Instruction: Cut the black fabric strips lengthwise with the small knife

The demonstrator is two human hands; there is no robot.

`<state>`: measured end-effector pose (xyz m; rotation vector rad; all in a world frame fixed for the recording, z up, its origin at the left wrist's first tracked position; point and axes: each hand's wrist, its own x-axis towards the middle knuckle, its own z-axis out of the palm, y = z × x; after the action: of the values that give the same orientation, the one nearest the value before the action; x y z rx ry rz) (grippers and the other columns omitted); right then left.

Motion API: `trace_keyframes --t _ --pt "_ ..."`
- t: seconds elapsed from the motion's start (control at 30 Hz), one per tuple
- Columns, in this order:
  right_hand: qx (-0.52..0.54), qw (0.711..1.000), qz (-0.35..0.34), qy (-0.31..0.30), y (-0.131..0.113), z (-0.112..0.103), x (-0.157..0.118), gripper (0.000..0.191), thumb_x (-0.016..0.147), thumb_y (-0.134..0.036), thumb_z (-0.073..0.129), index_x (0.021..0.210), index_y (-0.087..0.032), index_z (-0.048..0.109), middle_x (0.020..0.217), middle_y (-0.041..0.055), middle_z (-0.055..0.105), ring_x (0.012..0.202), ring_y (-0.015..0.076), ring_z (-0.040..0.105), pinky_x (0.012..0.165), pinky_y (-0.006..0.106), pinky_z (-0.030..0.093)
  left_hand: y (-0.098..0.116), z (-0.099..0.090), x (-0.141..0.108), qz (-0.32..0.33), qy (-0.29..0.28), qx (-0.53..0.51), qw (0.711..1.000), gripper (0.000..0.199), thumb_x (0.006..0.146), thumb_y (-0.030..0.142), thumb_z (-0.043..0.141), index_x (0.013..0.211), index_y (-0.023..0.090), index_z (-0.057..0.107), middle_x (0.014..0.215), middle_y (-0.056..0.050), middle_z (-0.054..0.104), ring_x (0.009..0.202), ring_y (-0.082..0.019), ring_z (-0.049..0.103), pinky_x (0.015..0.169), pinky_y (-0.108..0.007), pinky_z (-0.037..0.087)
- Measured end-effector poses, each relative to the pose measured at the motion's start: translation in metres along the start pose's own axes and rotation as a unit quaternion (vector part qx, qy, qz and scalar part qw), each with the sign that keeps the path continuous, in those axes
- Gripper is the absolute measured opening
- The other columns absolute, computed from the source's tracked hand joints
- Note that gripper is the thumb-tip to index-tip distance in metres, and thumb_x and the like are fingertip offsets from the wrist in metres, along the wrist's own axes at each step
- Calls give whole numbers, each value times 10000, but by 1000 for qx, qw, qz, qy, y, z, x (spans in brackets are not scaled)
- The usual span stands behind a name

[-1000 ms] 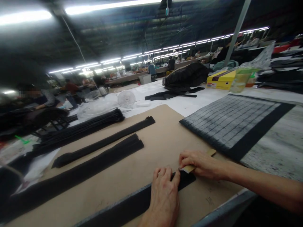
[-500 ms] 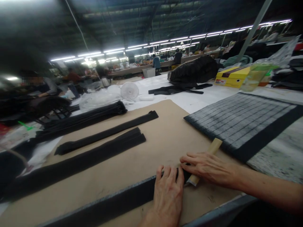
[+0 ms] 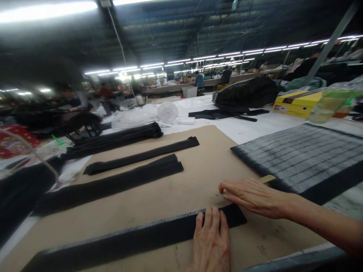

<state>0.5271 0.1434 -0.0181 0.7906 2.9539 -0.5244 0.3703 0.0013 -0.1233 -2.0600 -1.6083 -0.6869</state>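
A long black fabric strip [image 3: 127,240] with a greyish upper edge lies slantwise on the brown board [image 3: 210,151]. My left hand [image 3: 212,236] rests on the strip near its right end, fingers laid down on the fabric and slightly apart. Just above that end is my right hand [image 3: 249,196], its fingers closed. The end of a flat tan stick [image 3: 267,179] pokes out behind this hand; the rest is hidden by it. A small pale tip shows at the fingertips, too small to name.
Further black strips [image 3: 147,153] lie across the board, with a black pile [image 3: 136,138] behind. At right is a grey lined panel [image 3: 303,155] with black borders. Beyond stand a yellow box [image 3: 296,104], a green-tinted clear container [image 3: 326,105] and a dark fabric heap [image 3: 246,92]. People work in the background.
My right hand has lifted off the strip's end with the tan stick, uncovering that end. My left hand stays on the strip. The view has shifted.
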Motion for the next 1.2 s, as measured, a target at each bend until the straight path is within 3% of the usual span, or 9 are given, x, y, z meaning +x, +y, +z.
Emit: trace_keyframes --t 0.17,0.3,0.5,0.67,0.8,0.93,1.07,1.2 --pt "-44 997 -57 -19 8 10 11 212 1021 -352 377 969 -247 553 927 18 562 808 214 596 682 331 374 8 4 -20 -101 -17 7 995 420 858 185 567 1275 234 592 1185 -78 659 1094 -254 601 851 -354 545" --pt "-11 996 -80 -35 10 14 14 183 1020 -333 408 963 -257 564 970 7 555 803 187 596 672 317 362 3 0 -29 -92 -34 -9 995 434 858 354 637 1250 171 604 1186 -91 659 1097 -256 604 841 -327 568" --pt "14 993 -110 -40 11 17 18 243 1027 -371 399 928 -256 588 945 2 558 796 177 585 662 311 359 1 2 -30 -73 -61 2 995 497 849 420 650 1273 172 578 1229 -119 632 1115 -281 594 822 -352 578" --pt "13 995 -94 -21 6 19 18 132 940 -323 539 1033 -242 585 950 16 571 845 206 592 696 307 385 10 16 -30 -120 19 -29 992 484 780 434 705 1175 165 628 1129 -101 669 1046 -288 614 793 -372 585" --pt "-28 994 -102 -21 -6 20 23 43 860 -179 561 891 -207 558 899 13 568 790 196 591 646 296 356 11 20 -29 -113 43 -33 992 420 816 364 657 1169 140 626 1113 -119 661 1025 -288 614 789 -372 580" --pt "-66 986 -149 -17 -12 25 31 58 848 -146 541 829 -198 525 850 11 564 698 174 569 574 302 315 10 17 -28 -106 76 -38 991 335 853 299 587 1143 137 629 1111 -114 646 1029 -276 607 800 -362 573" --pt "-133 972 -194 0 -10 33 38 65 817 -136 572 840 -188 541 848 19 573 644 172 549 546 319 303 10 15 -28 -107 70 -39 991 316 830 278 607 1119 151 632 1102 -111 631 1025 -272 605 794 -359 571" --pt "-137 972 -188 -32 -12 29 40 94 785 -106 574 843 -178 558 847 26 586 613 168 545 527 316 297 11 16 -27 -103 70 -35 992 318 826 254 601 1125 148 632 1067 -112 639 1020 -271 609 800 -355 564"
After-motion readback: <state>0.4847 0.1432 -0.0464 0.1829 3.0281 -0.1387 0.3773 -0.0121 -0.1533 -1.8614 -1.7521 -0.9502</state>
